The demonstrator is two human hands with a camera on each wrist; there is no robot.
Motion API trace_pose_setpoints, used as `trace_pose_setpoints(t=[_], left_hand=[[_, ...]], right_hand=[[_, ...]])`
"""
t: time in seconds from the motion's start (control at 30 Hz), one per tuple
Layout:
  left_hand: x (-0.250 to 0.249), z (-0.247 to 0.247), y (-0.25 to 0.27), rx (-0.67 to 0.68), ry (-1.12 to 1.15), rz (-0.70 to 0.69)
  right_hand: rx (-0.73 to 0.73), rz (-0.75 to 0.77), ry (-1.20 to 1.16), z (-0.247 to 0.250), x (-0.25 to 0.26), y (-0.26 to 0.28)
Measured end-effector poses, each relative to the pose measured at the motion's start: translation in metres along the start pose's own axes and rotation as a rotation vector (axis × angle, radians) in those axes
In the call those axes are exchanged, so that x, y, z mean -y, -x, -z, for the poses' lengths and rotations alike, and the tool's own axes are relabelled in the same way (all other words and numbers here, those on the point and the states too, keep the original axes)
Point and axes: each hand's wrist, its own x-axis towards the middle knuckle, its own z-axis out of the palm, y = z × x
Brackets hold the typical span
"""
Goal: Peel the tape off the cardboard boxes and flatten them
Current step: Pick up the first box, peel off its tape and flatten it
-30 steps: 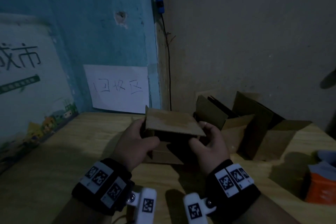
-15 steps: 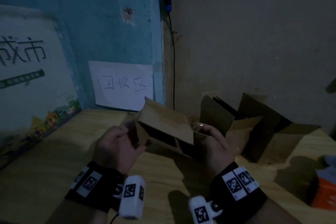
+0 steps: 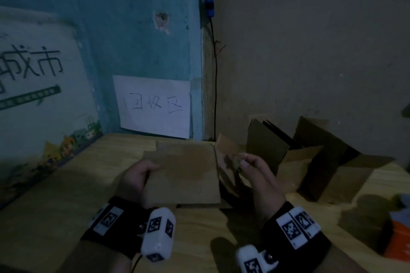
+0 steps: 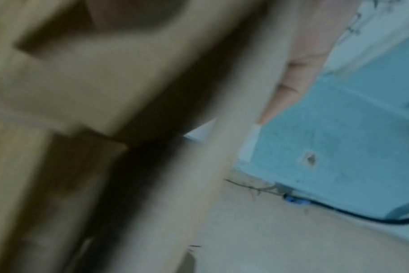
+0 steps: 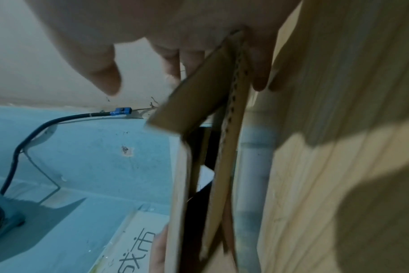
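A small brown cardboard box (image 3: pixel 184 175) lies nearly collapsed just above the wooden table (image 3: pixel 55 206), its broad panel facing up. My left hand (image 3: pixel 137 179) grips its left edge, thumb on top and fingers underneath. My right hand (image 3: pixel 255 173) holds the raised side flap at the box's right, fingertips curled onto it. In the right wrist view the flap's corrugated edge (image 5: pixel 234 96) runs between my fingers (image 5: pixel 259 73), with the thumb apart from it. The left wrist view is blurred and shows cardboard (image 4: pixel 105 83) close up beside one finger (image 4: pixel 290 83). No tape is visible.
Two opened cardboard boxes (image 3: pixel 321 157) stand at the back right against the grey wall. An orange object (image 3: pixel 399 239) sits at the right edge. A white paper sign (image 3: pixel 155 106) hangs on the blue wall, and a black cable (image 3: pixel 215 86) runs down the corner.
The box was held up as an open shape; now it is pressed nearly flat and lower, with its broad panel up. My left hand has moved to its left edge and my right to the flap.
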Motion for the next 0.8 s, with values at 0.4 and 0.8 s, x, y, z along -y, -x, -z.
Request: trace_pose_setpoints(t=[0.4,0.8], left_hand=[[-0.005,-0.001,-0.008,0.018,-0.212,0.139],[0.000,0.012,-0.020,-0.147,0.017,0.070]], right_hand=[[-0.128,0.129,0.238,0.008,-0.009,-0.008],[-0.127,0.206,0.326,0.006,-0.002,-0.010]])
